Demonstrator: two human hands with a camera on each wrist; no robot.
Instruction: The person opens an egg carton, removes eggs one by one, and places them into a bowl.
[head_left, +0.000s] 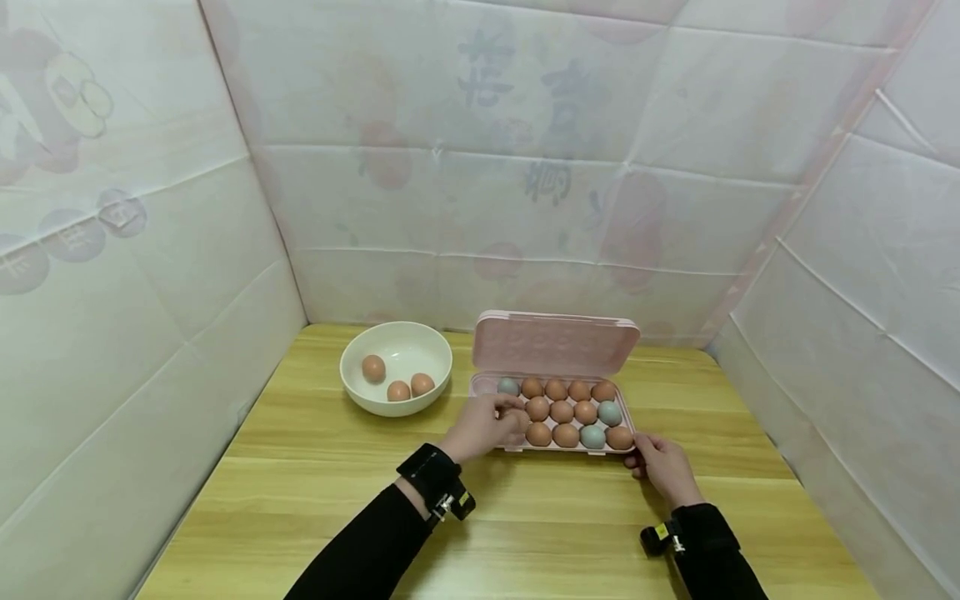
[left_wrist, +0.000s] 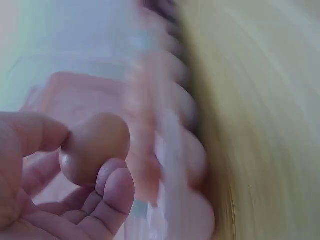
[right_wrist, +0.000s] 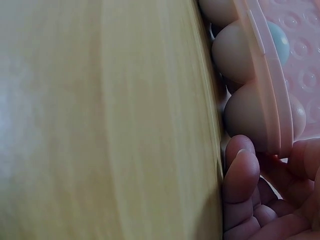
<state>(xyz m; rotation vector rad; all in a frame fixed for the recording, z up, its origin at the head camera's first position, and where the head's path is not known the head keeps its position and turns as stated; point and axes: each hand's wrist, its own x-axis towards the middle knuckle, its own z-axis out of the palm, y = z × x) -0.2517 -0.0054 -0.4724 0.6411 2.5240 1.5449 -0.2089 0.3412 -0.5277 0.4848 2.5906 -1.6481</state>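
Observation:
A pink egg carton [head_left: 551, 451] lies on the table with its lid [head_left: 555, 346] raised at the back. Brown eggs [head_left: 561, 412] and a few pale blue eggs [head_left: 592, 437] fill rows of its cups. Over the carton's left end, my left hand [head_left: 480, 427] holds a brown egg [left_wrist: 97, 147] between thumb and fingers. The cups beneath that hand are hidden in the head view. At the front right corner, my right hand [head_left: 666, 468] grips the carton's rim [right_wrist: 285, 125], with the thumb near the top edge and fingers low beside the table.
A cream bowl [head_left: 352, 392] with three brown eggs [head_left: 372, 368] stands left of the carton. The wooden table [head_left: 525, 533] reaches back to a pale printed sheet [head_left: 525, 208]. More sheets hang at the left and right sides.

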